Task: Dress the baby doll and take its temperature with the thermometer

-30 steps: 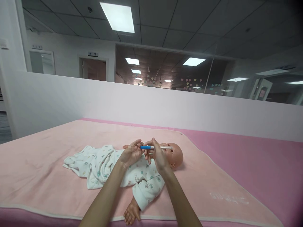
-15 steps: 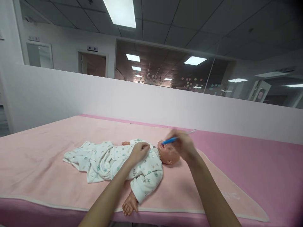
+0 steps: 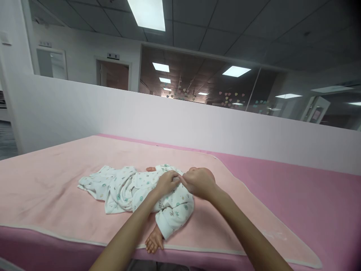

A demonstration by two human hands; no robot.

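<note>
A baby doll in a white printed outfit (image 3: 124,192) lies on its back, its head to the right. My left hand (image 3: 168,181) rests on the doll's upper chest, fingers bent and closed; whatever they may hold is hidden. Over the doll's neck and face is my right hand (image 3: 199,182), closed, its thumb and fingertips meeting the fingertips of my left hand. Most of the doll's head (image 3: 209,173) is covered by this hand. The blue stick seen earlier does not show; my right fingers may hide it. One doll hand (image 3: 154,241) reaches the near edge.
A peach blanket (image 3: 56,195) with a pale border lies under the doll on a pink padded table (image 3: 296,169). Behind it stands a low white wall (image 3: 169,116) with a window (image 3: 203,75) above.
My right hand has moved left and down from beside the doll's face to my left hand. The blue stick, held at the doll's mouth before, is out of sight. My left hand stays on the chest.
</note>
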